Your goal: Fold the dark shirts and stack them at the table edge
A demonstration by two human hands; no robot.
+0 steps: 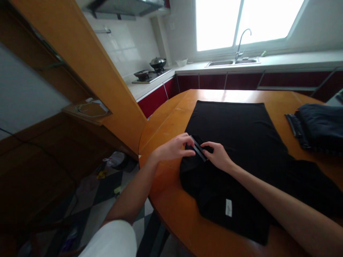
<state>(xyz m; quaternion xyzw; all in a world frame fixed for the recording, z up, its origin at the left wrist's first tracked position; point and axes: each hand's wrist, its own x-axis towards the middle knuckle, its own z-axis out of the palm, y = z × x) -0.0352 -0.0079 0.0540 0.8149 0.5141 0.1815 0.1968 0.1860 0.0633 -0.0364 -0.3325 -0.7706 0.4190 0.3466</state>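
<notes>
A black T-shirt [235, 125] lies spread on the wooden table, its straight hem at the far side and a white neck label [228, 207] toward me. Across its left sleeve end runs a grey-striped band [198, 149]. My right hand [218, 155] pinches this band between thumb and fingers from the right. On the band's other side is my left hand [177, 147], fingers curled and thumb apart, with a gap showing between them. Its fingertips are at the band's edge; whether they press on the cloth is hard to tell.
Folded dark clothes [321, 123] lie on the right of the round wooden table [166, 192]. Beyond it are a counter with a sink [233, 63] and a stove [154, 75] with pans. A wooden partition [107, 71] rises at left.
</notes>
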